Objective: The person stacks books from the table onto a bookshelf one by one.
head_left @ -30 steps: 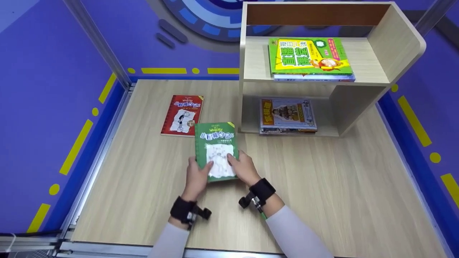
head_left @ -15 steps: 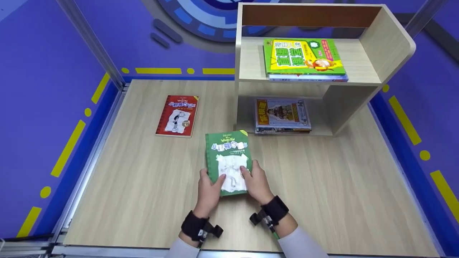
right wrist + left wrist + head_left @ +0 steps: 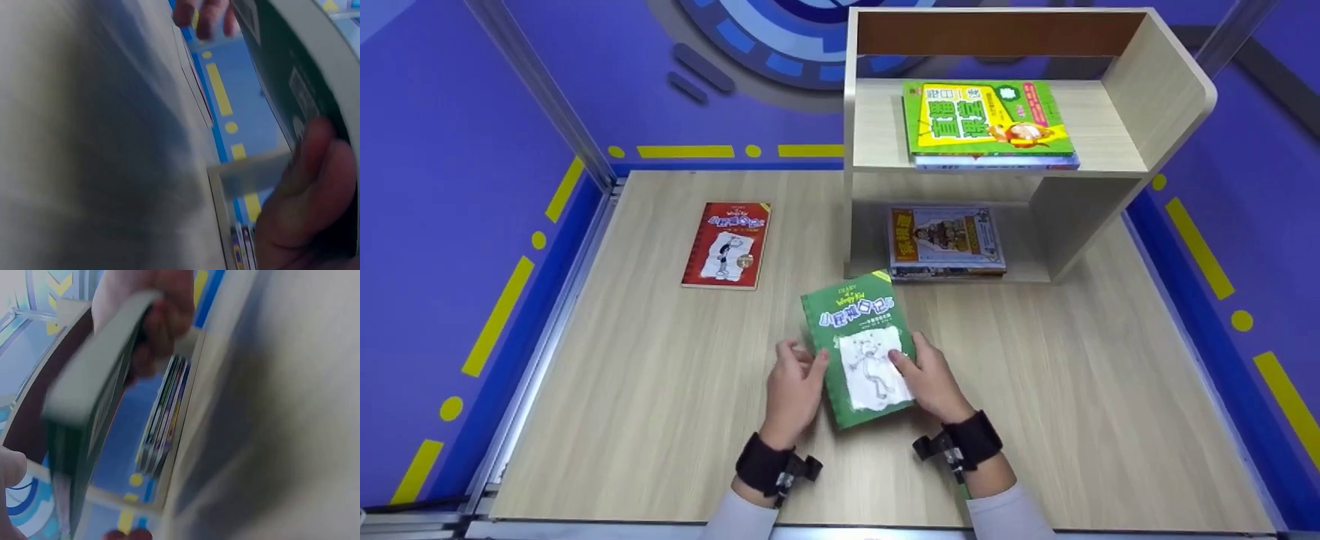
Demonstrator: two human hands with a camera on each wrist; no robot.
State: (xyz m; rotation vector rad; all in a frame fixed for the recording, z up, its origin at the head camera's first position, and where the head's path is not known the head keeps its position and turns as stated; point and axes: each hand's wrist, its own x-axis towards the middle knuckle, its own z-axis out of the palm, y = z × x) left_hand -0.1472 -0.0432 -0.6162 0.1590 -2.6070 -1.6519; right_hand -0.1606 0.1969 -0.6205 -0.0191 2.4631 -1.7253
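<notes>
A green paperback book (image 3: 861, 349) is held above the table, tilted a little to the left in the head view. My right hand (image 3: 936, 375) grips its right edge, thumb on the cover and fingers curled beneath, as the right wrist view shows. My left hand (image 3: 795, 390) is beside the left edge, thumb close to it. In the right wrist view the left hand's fingers (image 3: 205, 17) stand apart from the book's back cover (image 3: 281, 62). A red paperback (image 3: 727, 246) lies flat on the table, farther back to the left.
A two-level wooden bookshelf (image 3: 851, 112) stands at the back right. Its upper level bears a green and yellow book (image 3: 986, 120) on top of another. Below lies a stack of books (image 3: 945, 240). Blue walls (image 3: 457, 187) enclose the table (image 3: 645, 420).
Both hands brought the green book rightward and nearer, away from the red book. The left fingers have since loosened from its edge, and the book has turned counterclockwise in the right hand.
</notes>
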